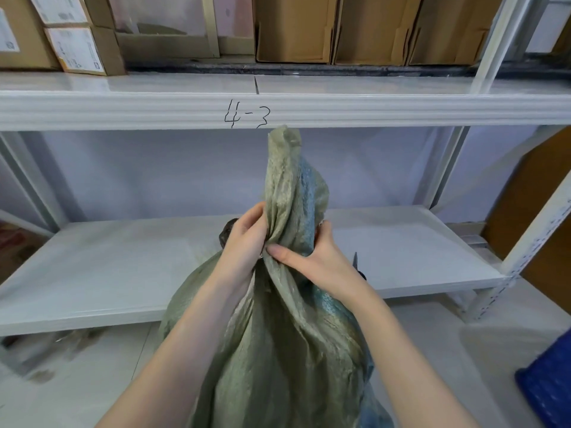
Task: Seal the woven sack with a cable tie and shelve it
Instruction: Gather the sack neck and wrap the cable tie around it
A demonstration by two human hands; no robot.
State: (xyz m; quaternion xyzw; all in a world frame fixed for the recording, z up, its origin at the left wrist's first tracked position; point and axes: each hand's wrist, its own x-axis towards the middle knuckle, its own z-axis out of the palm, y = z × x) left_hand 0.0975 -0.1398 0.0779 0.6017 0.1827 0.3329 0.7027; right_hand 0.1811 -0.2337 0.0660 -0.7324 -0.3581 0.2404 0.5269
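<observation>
My left hand (247, 242) and right hand (312, 257) grip the sack (278, 335) neck at centre frame; cardboard boxes (370, 29) along top, lower shelf (108, 267) behind.

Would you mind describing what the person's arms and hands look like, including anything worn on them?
Both forearms are bare as far as the view shows, with no sleeves in sight. The left hand and right hand wear no gloves, and no rings, watch or bracelet are visible. The fingernails look short and unpainted.
</observation>
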